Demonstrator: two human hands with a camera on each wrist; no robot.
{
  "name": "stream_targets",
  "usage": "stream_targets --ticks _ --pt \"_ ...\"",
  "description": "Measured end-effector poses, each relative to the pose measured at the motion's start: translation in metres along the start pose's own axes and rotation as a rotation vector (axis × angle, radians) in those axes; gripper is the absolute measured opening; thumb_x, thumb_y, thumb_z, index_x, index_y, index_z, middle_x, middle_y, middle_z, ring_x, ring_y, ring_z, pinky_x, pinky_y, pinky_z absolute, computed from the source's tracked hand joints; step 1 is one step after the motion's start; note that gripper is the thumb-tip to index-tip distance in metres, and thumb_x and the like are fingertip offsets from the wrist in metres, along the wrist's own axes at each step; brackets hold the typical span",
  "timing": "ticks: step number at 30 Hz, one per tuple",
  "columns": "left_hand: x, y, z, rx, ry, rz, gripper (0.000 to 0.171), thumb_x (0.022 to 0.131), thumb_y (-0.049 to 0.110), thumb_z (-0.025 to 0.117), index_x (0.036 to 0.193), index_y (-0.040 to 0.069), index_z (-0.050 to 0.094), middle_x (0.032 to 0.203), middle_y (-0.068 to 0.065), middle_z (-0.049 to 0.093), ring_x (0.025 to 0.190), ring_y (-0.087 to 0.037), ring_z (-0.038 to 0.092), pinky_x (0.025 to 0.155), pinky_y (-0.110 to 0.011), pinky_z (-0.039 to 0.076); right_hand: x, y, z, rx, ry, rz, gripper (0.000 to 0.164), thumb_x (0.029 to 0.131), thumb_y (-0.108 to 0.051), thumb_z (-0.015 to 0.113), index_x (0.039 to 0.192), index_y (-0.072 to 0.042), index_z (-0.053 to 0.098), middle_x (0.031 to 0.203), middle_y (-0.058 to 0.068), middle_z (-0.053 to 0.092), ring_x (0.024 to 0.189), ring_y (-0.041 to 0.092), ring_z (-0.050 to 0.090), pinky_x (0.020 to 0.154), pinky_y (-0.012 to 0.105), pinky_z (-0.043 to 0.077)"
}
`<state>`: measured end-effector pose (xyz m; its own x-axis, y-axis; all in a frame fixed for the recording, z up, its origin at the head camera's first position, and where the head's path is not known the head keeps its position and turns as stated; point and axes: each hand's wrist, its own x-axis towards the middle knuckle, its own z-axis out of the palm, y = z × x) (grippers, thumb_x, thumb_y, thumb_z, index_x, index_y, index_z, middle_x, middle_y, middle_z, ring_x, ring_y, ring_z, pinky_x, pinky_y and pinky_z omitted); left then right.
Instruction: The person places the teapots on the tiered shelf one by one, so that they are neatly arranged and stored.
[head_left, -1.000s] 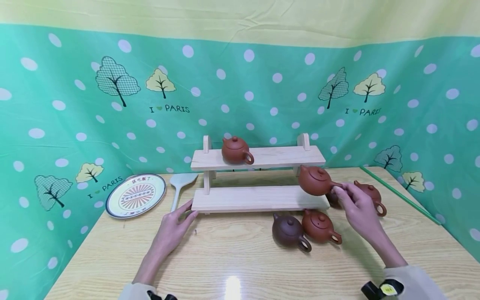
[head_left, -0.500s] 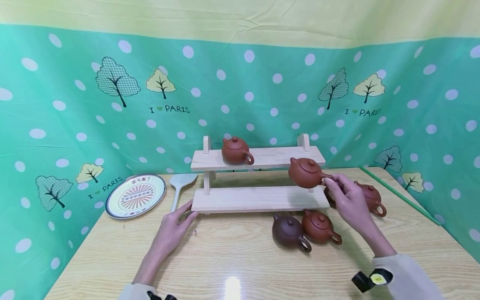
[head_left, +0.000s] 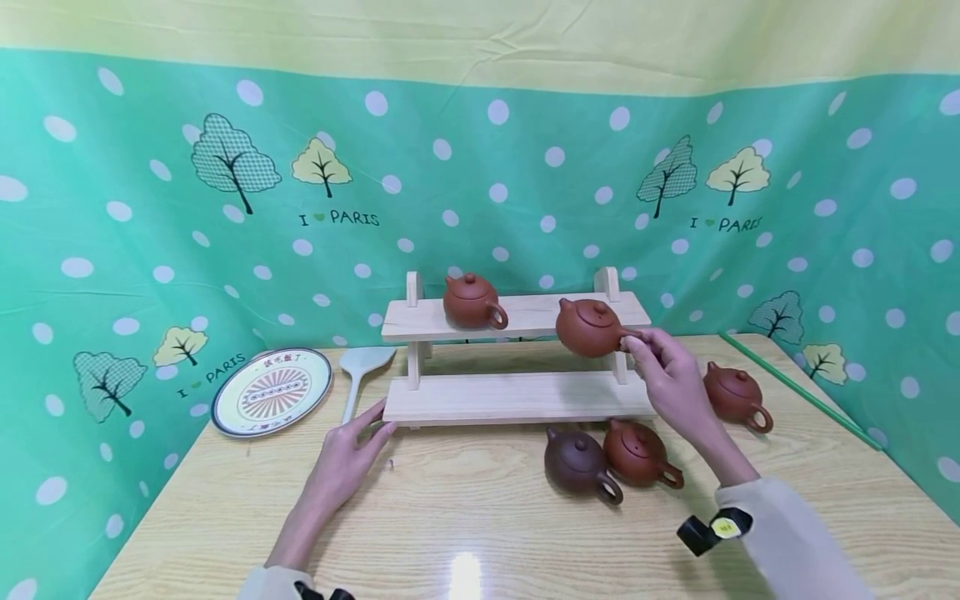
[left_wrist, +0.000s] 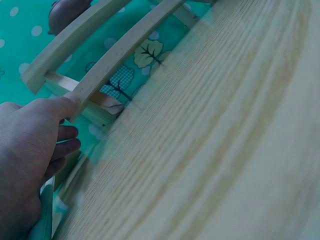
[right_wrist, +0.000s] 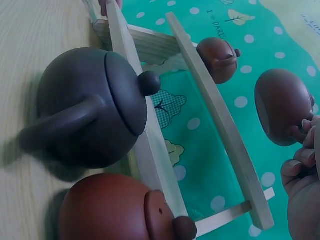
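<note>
My right hand [head_left: 670,379] pinches the handle of a reddish-brown teapot [head_left: 588,327], holding it in the air before the right half of the upper board. In the right wrist view, this teapot [right_wrist: 282,107] hangs clear of the board. My left hand [head_left: 347,462] holds the left end of the lower board of a two-tier wooden shelf [head_left: 517,397]; the left wrist view has the thumb [left_wrist: 62,106] on the board's end and the fingers below. Another reddish-brown teapot [head_left: 470,302] stands on the upper board's left part.
In front of the shelf, a dark purple-brown teapot [head_left: 576,462] sits beside a reddish one [head_left: 636,454]. One more teapot [head_left: 735,394] stands right of the shelf, near a green stick [head_left: 802,390]. A patterned plate [head_left: 272,392] and a pale spatula [head_left: 365,360] lie at the left.
My right hand has carried the teapot left and upward, from beside the shelf's right end to before the upper board. The left hand has stayed in place.
</note>
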<state>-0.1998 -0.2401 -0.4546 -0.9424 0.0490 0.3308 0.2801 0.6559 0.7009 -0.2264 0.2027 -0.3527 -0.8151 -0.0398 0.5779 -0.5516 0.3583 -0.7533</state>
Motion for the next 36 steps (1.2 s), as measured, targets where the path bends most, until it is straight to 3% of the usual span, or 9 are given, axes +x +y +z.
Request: stream_targets --ticks 4,12,17,30,36 --pt "0.0 0.0 0.0 0.0 0.002 0.004 0.055 0.101 0.031 0.07 0.146 0.001 0.056 0.131 -0.019 0.067 0.131 -0.042 0.055 0.11 -0.06 0.041 0.006 0.001 0.006 -0.013 0.003 0.008 0.019 0.109 -0.01 0.056 0.107 0.005 0.068 0.073 0.015 0.049 0.061 0.014 0.042 0.05 0.028 0.034" --pt "0.0 -0.001 0.001 0.001 -0.004 0.001 0.056 0.101 0.032 0.07 0.147 0.002 0.056 0.131 -0.019 0.067 0.132 -0.043 0.054 0.111 -0.061 0.04 0.017 0.003 0.019 0.009 0.013 0.021 0.019 0.108 -0.008 0.055 0.103 0.006 0.066 0.07 0.018 0.047 0.056 0.012 0.04 0.045 0.027 0.033" --pt "0.001 -0.001 0.001 0.0 -0.002 0.004 0.056 0.102 0.033 0.069 0.147 0.002 0.056 0.131 -0.019 0.068 0.132 -0.042 0.055 0.111 -0.061 0.04 0.02 0.004 0.025 -0.006 0.002 0.034 0.022 0.109 -0.015 0.056 0.105 0.004 0.067 0.07 0.015 0.048 0.055 0.015 0.042 0.046 0.027 0.035" --pt "0.001 -0.001 0.001 0.002 -0.006 -0.01 0.057 0.102 0.035 0.068 0.147 0.003 0.056 0.132 -0.019 0.067 0.133 -0.042 0.053 0.111 -0.061 0.04 0.032 -0.003 0.046 -0.019 -0.01 0.079 0.02 0.108 -0.004 0.053 0.107 0.011 0.065 0.069 0.008 0.044 0.057 0.012 0.038 0.049 0.024 0.031" --pt "0.0 -0.002 0.002 0.001 -0.001 -0.001 0.057 0.102 0.036 0.068 0.147 0.004 0.056 0.133 -0.018 0.066 0.133 -0.042 0.053 0.112 -0.061 0.039 0.036 0.003 0.055 -0.038 -0.026 0.098 0.023 0.11 -0.015 0.055 0.109 0.005 0.068 0.07 0.007 0.045 0.057 0.014 0.038 0.048 0.024 0.03"
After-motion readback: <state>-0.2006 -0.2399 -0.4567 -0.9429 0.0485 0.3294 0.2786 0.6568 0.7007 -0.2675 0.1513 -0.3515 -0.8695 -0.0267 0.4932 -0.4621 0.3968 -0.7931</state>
